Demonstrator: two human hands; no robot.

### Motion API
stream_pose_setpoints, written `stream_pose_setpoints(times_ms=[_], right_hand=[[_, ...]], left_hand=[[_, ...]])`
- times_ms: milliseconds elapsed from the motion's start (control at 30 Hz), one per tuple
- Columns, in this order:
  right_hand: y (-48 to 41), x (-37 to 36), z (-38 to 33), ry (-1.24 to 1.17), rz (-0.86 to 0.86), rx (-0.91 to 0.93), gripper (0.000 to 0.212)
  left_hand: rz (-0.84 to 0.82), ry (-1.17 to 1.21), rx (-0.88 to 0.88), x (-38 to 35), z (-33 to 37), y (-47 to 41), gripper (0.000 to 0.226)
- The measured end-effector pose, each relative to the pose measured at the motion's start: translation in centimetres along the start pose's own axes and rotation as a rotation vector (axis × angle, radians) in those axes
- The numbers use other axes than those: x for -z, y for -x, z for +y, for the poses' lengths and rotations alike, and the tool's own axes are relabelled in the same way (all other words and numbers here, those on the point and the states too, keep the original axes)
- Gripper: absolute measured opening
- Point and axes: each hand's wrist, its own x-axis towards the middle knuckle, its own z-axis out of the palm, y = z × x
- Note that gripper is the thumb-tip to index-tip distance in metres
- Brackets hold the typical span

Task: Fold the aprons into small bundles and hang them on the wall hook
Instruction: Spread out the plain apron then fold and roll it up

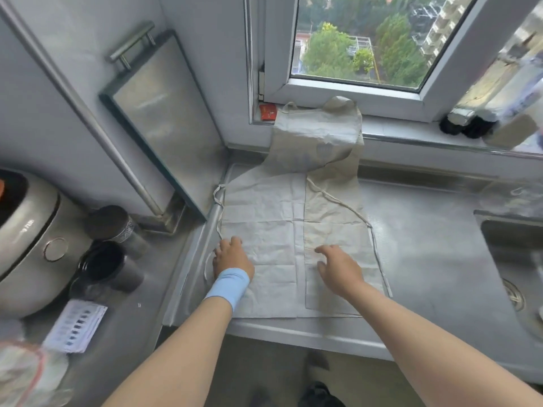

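We rest our left hand point(232, 258) and right hand point(338, 267) loosely on the apron point(264, 230), gripping nothing. It lies spread on the counter point(426, 245), with its bib up on the windowsill point(396, 124). The cups point(108, 259) to the left are too dark inside to tell their contents. The sink point(514, 259) is well right of the apron's edge.

My apron point(273, 230) is creased, matt beige cloth, spread over the brushed metal counter point(426, 245). A glossy metal cooker point(32, 230) sits at the counter's left edge.
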Motion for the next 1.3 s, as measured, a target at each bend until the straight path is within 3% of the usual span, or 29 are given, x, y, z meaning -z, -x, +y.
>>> stream_pose_setpoints(times_ms=[100, 233, 467, 567, 667, 733, 833, 933, 1100, 1233, 1300], right_hand=[[-0.6, 2.9, 4.0, -0.038, 0.081, -0.186, 0.036], [-1.7, 5.2, 8.2, -0.024, 0.113, -0.335, 0.04], [-2.0, 3.8, 13.0, 0.016, 0.042, -0.569, 0.035], [-2.3, 3.2, 13.5, -0.001, 0.03, -0.515, 0.018], [-2.2, 4.2, 12.6, -0.028, 0.104, -0.438, 0.019], [-2.2, 5.3, 11.0, -0.17, 0.166, -0.299, 0.015], [-2.6, 6.2, 8.3, -0.336, 0.133, -0.03, 0.009], [-3.0, 5.9, 6.5, -0.278, 0.147, 0.092, 0.009], [-3.7, 4.1, 2.7, 0.044, -0.23, 0.087, 0.016], [-4.1, 3.6, -2.9, 0.01, 0.023, 0.16, 0.019], [-4.4, 2.6, -6.2, 0.009, -0.027, 0.249, 0.021]], left_hand=[[-0.161, 0.07, -0.237, -1.6, 5.1, 0.1, 0.037], [-0.334, -0.006, -0.459, -4.8, 11.7, 0.9, 0.041], [-0.425, -0.171, -0.6, -9.6, 18.7, 2.2, 0.043], [-0.409, -0.156, -0.605, -10.4, 20.0, 2.4, 0.05], [-0.421, -0.075, -0.607, -10.0, 20.8, 2.5, 0.073], [-0.44, 0.052, -0.615, -9.3, 21.4, 2.7, 0.083], [-0.367, 0.158, -0.614, -7.5, 21.4, 2.3, 0.061], [-0.196, 0.026, -0.484, -5.5, 18.9, 0.8, 0.037], [-0.329, -0.056, -0.305, -2.8, 11.7, -0.3, 0.035], [-0.201, 0.002, -0.14, -0.4, 6.1, -1.3, 0.034], [-0.141, 0.002, -0.049, 0.8, 3.2, -1.9, 0.037]])
